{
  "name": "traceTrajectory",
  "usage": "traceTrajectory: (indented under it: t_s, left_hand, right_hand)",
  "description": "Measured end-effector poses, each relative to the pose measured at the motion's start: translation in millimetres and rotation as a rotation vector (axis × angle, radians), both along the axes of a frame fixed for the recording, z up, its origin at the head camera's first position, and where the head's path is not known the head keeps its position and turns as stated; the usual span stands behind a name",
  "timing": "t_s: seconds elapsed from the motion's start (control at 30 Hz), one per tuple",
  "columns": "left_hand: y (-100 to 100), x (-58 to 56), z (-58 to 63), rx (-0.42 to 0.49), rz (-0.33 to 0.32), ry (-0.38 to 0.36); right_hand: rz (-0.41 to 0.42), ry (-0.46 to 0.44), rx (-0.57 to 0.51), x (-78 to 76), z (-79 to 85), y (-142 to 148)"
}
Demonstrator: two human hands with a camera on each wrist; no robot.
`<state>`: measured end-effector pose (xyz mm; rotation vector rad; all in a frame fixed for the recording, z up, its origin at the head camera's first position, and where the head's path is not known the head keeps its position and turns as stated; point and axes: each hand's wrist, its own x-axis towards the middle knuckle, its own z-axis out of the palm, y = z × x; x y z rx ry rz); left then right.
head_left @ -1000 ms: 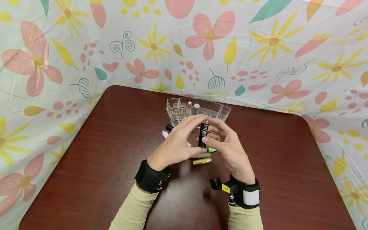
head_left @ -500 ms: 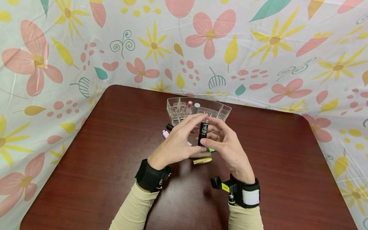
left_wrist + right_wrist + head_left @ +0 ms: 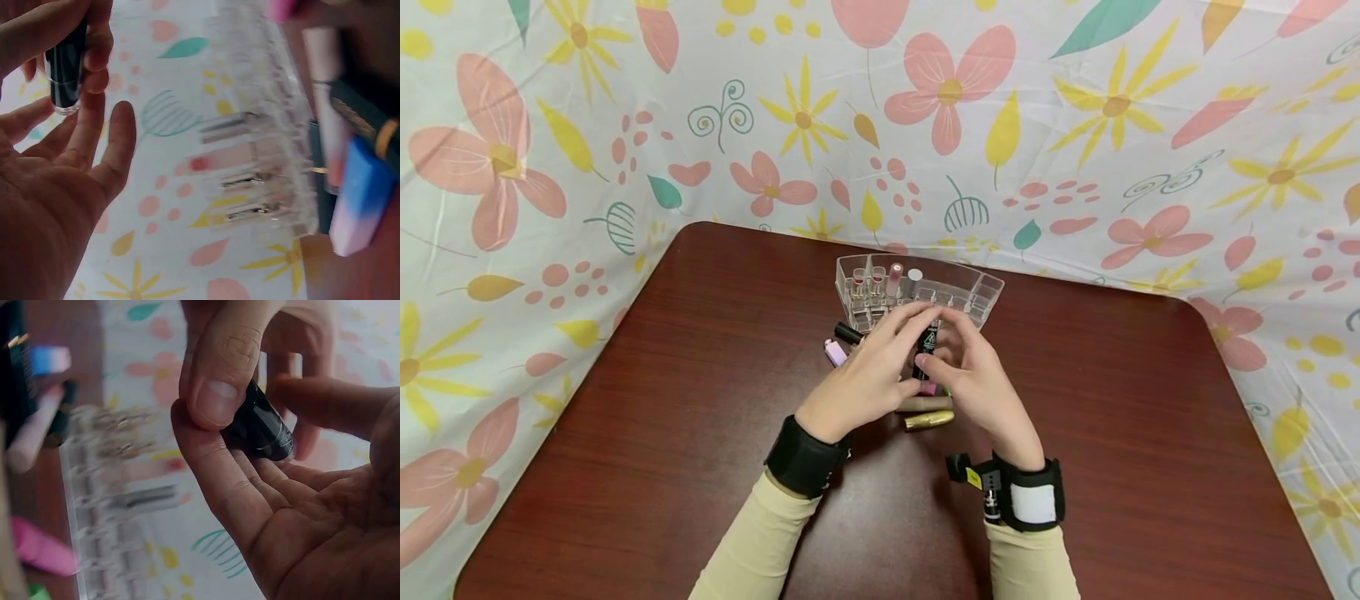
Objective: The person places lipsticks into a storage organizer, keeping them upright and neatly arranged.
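Both hands hold a black lipstick tube (image 3: 928, 340) with white print, raised over the near side of the organizer. My left hand (image 3: 868, 379) spans it, fingers near its upper end and thumb near its lower end. On the other side, my right hand (image 3: 973, 375) has its thumb on the tube's side and its fingers curved behind. In the left wrist view the black tube (image 3: 65, 72) shows a clear end near the left palm. The right wrist view has a thumb (image 3: 215, 403) over part of the tube (image 3: 262, 425); the fingers hide the rest.
Behind the hands stands a clear fan-shaped organizer (image 3: 992, 293) with several lipsticks in its left slots. Loose on the table (image 3: 1150, 417) lie a gold tube (image 3: 929, 420), a taupe tube (image 3: 925, 405), a lilac tube (image 3: 835, 352), a black tube (image 3: 848, 333) and a pink one (image 3: 40, 547).
Both hands have drawn slightly closer together, the right forearm shifting left and the left wrist right. The fingers cover more of the black lipstick tube, and a pink tube shows below it.
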<state>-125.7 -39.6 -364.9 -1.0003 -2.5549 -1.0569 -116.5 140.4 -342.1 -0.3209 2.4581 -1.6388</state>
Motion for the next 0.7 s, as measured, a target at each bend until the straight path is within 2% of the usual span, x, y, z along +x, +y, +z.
traceTrajectory:
  t_s: [0.17, 0.27, 0.43, 0.53, 0.7]
  left_hand:
    - [4, -6.2, -18.7, -0.1, 0.031, -0.049]
    - [3, -8.8, -25.6, -0.135, 0.059, -0.061]
    - [2, -11.2, -35.6, -0.211, 0.104, -0.084]
    - [2, -10.3, -41.9, -0.264, 0.099, -0.109]
    - [3, -8.5, -43.5, -0.324, 0.09, -0.111]
  right_hand:
    - [-0.015, 0.018, 0.157, -13.0, -22.3, -4]
    - [-0.063, 0.071, 0.206, -23.5, -29.6, -6]
    - [-0.217, 0.275, 0.276, -61.3, -34.6, -5]
    - [-0.292, 0.377, 0.316, -86.5, -37.2, -4]
    - [-0.331, 0.438, 0.374, -111.5, -38.8, -6]
